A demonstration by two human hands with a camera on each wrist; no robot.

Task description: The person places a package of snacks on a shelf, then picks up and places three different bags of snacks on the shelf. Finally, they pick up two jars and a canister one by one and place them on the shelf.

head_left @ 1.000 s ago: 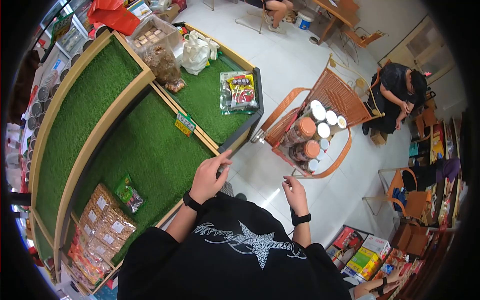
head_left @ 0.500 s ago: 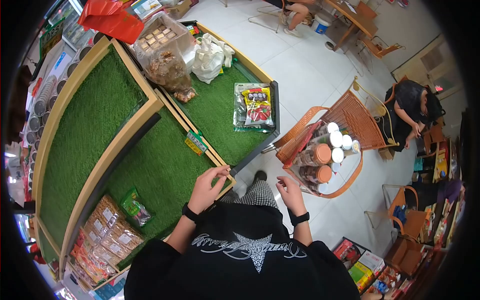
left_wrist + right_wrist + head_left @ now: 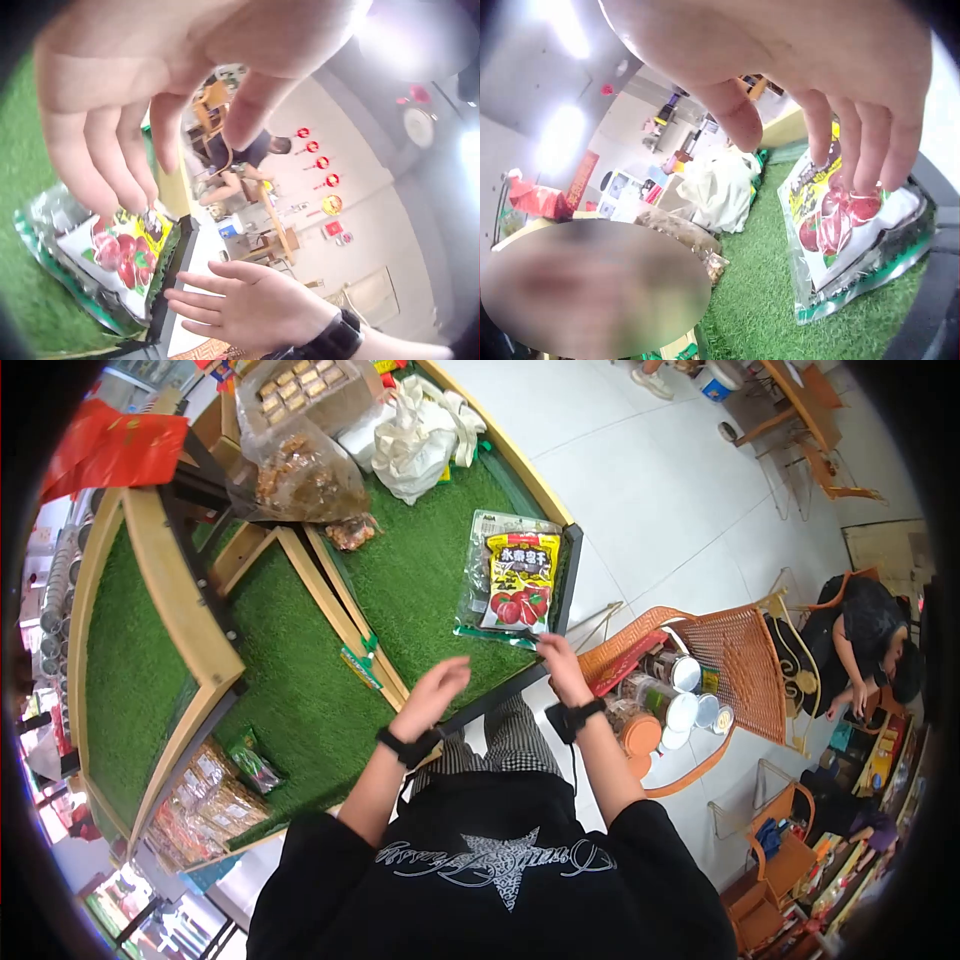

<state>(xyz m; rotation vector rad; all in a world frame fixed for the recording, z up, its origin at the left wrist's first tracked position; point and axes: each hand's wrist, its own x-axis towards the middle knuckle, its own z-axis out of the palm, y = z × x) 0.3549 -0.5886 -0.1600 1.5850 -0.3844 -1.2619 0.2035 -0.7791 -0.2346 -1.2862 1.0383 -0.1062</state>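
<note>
A white and yellow snack bag [image 3: 520, 585] with red fruit printed on it lies on green artificial turf. Beneath it is a clear package [image 3: 478, 595] with a green edge. My right hand [image 3: 563, 668] is at the bag's near right corner, its fingers extended and slightly bent. In the right wrist view, those fingertips [image 3: 866, 180] overlap the bag's printed face. My left hand [image 3: 437, 695] hovers over the turf, left of the bag and nearer my body, with loose fingers and nothing held. The left wrist view has both hands beside the bag.
A dark rail [image 3: 572, 575] edges the turf display. White cloth bags [image 3: 415, 445] and a clear bag of brown food [image 3: 295, 475] sit at the back. Right of me, a wicker cart [image 3: 730, 680] holds several lidded jars. A seated person [image 3: 865, 630] is farther right.
Both hands have moved forward toward the snack bag, the right one reaching its near edge. The view has shifted, bringing the bag closer and the cart lower.
</note>
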